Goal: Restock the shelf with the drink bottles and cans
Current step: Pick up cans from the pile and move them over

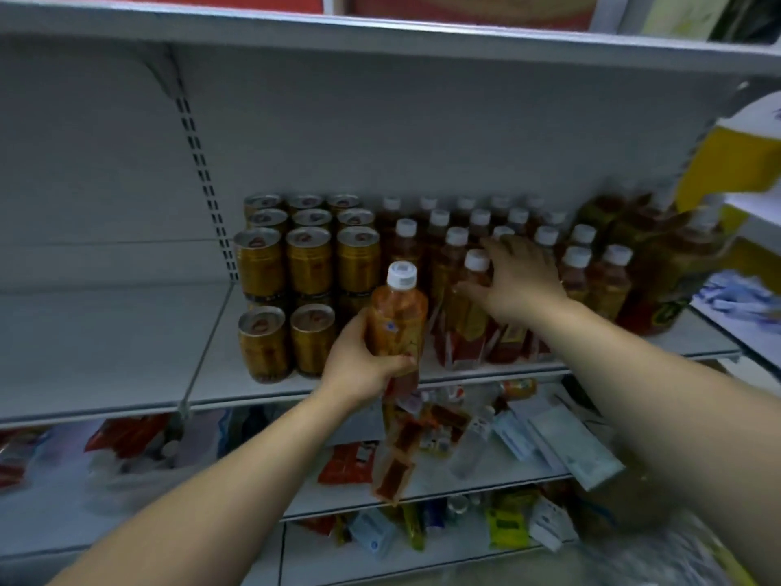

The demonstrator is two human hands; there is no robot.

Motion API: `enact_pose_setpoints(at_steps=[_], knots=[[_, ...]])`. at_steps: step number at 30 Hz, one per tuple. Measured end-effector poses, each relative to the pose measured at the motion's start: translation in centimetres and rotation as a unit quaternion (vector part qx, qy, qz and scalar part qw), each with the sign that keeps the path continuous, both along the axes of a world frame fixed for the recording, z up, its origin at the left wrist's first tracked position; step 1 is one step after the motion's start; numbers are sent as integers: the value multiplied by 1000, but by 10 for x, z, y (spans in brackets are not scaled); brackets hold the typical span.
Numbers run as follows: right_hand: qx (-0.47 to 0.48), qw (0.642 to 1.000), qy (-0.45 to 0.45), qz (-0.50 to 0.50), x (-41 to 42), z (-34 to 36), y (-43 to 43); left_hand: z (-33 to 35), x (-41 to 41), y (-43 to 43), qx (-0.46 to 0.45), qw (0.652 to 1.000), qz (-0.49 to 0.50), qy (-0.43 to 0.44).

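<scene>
Wide grey shelf (105, 332) filled the view, pale back panel (380, 133) behind it, and the stock sat bunched toward its right half. Biggest of the lot were the large dark-tea bottles (659, 264) at the far right, green and yellow labels, too blurred to read. Next to them stood the block of small white-capped bottles (583, 264), several rows deep from the back panel to the front edge. To their left were the gold cans (310, 264), stacked two high in three columns, with two more cans (287, 340) standing alone at the front. Below, the lower shelf (507, 471) carried a jumble of packets and sachets, hard to sort out. Both bare arms reached in from the bottom of the view. And there was the one in play: a small bottle (397, 315) of amber drink, white cap up, roughly upright, held in the air just in front of the shelf edge, in the gap between the cans and the bottle block. The left grip (359, 365) was clenched round its lower half, fingers wrapped across the label. The right grip (520, 281) was released, fingers spread and fairly straight, lying over the front-row bottles with the thumb against the shoulder of one of them, clasping nothing.
</scene>
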State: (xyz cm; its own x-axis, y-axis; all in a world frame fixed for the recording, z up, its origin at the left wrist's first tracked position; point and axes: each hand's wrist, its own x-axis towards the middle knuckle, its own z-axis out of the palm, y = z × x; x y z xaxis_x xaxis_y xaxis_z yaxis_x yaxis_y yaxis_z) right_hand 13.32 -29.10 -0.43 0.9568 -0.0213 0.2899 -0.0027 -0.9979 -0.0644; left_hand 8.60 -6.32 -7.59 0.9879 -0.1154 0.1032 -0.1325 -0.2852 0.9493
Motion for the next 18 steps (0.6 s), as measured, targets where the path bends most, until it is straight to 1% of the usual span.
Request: enact_pose_setpoints(at_steps=[4, 7, 10, 14, 18], knots=[[-5, 1000, 26, 5, 11, 0, -12, -18, 25, -16, 13, 1000, -6, 21], [-24, 999, 34, 25, 17, 2, -20, -23, 40, -26, 53, 999, 11, -2], [8, 997, 68, 46, 20, -2, -24, -32, 42, -34, 44, 998, 34, -37], [4, 996, 47, 71, 22, -6, -25, -45, 41, -44, 98, 989, 106, -33], [-1, 995, 53, 90, 21, -4, -27, -49, 41, -64, 67, 982, 166, -54]])
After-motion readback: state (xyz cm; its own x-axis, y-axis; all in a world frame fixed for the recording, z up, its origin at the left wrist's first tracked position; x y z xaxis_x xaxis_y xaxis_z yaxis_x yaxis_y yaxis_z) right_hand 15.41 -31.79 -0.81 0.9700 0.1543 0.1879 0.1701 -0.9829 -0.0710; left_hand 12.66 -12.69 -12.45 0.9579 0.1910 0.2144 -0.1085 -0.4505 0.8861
